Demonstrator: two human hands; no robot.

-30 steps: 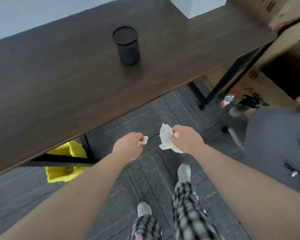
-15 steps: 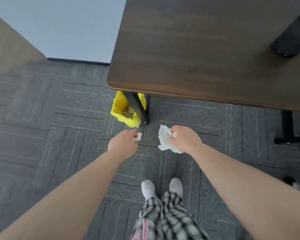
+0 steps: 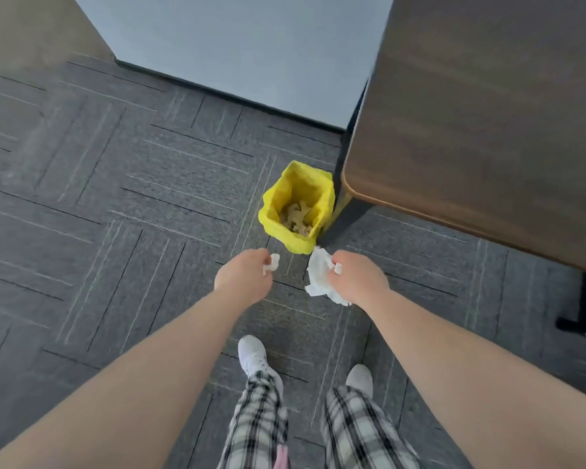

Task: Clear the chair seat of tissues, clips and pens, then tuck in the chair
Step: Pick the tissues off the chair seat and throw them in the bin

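Grey carpet tiles run to a pale wall; a yellow bin [image 3: 296, 208], already holding scraps, stands on the floor beside the leg of a dark wooden desk [image 3: 481, 130]. The right hand [image 3: 359, 279] is closed on a crumpled tissue [image 3: 318, 275], the left hand [image 3: 242, 277] pinches a smaller wad [image 3: 273, 262], both just short of the bin. The paper looks light, soft and crushable, so any loose pinch should serve.

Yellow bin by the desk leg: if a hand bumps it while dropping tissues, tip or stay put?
The yellow bin looks tall and narrow, so it may tip easily. It holds only a few crumpled scraps low down, so it is probably light. The desk leg beside it might stop a fall that way.
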